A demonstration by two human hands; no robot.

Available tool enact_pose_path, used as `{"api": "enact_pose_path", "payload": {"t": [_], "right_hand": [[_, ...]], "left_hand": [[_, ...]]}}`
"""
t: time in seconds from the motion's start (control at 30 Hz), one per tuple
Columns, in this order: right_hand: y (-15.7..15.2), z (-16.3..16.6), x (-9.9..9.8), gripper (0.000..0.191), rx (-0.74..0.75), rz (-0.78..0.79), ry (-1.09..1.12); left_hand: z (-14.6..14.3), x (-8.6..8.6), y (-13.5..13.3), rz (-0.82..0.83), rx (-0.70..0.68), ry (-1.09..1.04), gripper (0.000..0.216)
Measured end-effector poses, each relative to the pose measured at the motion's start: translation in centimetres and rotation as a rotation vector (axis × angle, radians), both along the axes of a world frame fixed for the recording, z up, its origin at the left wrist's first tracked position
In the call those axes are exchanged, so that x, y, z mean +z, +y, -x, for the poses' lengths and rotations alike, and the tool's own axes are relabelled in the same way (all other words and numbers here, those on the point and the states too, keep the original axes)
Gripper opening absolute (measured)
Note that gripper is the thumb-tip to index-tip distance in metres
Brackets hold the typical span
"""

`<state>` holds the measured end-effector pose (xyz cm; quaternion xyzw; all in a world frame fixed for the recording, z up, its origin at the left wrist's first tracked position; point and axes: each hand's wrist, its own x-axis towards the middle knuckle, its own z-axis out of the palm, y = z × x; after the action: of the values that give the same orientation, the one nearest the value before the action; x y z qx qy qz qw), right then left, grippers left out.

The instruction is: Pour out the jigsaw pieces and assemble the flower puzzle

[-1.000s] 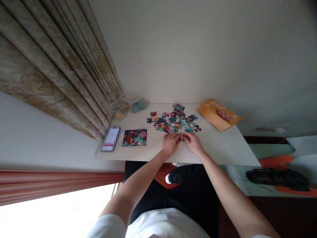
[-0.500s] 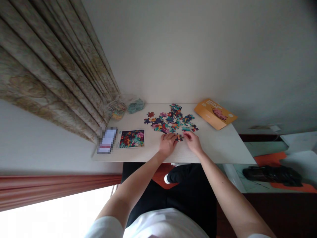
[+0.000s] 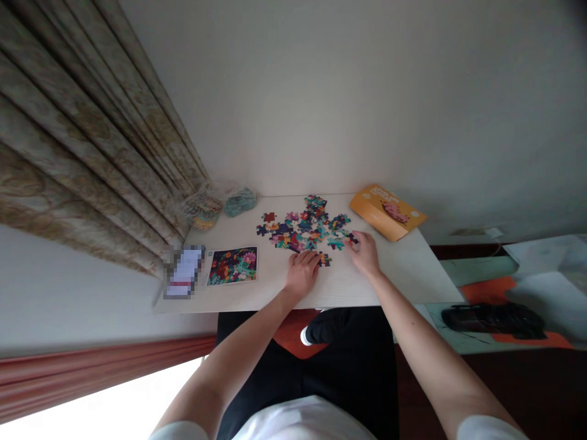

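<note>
Many loose jigsaw pieces (image 3: 316, 221) in dark, teal, red and pink colours lie in a heap on the table. At the near side of the heap, my left hand (image 3: 302, 273) rests with bent fingers against the left edge of a small group of puzzle pieces (image 3: 325, 260). My right hand (image 3: 365, 253) has reached the heap's right edge, thumb and fingertips closed about a dark puzzle piece (image 3: 354, 237). Left of my hands lies a printed picture card (image 3: 233, 266) with a colourful dark pattern.
The white table (image 3: 275, 293) stands against a wall. A phone (image 3: 184, 272), blurred out, lies at its left end. Behind are two clear bags of pieces, one yellowish (image 3: 205, 212), one teal (image 3: 240, 202). An orange box (image 3: 387, 212) sits at the back right. A patterned curtain (image 3: 92, 134) hangs left.
My right hand has left the small group of pieces and moved right and away from me to the heap's right edge. My left hand stays by the group. The whole view has shifted slightly.
</note>
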<state>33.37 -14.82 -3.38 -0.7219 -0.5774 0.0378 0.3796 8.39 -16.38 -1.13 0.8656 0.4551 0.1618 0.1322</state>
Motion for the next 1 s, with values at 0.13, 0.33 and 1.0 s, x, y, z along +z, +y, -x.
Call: {"api": "enact_pose_path", "payload": {"t": [0.13, 0.33, 1.0], "right_hand": [[1.8, 0.5, 0.7, 0.056, -0.013, 0.241, -0.175], [2.9, 0.2, 1.6, 0.032, 0.008, 0.327, -0.214], [-3.7, 0.8, 0.8, 0.047, 0.25, -0.049, 0.05]], "left_hand": [[0.2, -0.2, -0.1, 0.005, -0.018, -0.002, 0.036], [0.4, -0.1, -0.6, 0.004, -0.042, 0.001, 0.035], [0.1, 0.4, -0.9, -0.019, 0.075, 0.025, 0.04]]}}
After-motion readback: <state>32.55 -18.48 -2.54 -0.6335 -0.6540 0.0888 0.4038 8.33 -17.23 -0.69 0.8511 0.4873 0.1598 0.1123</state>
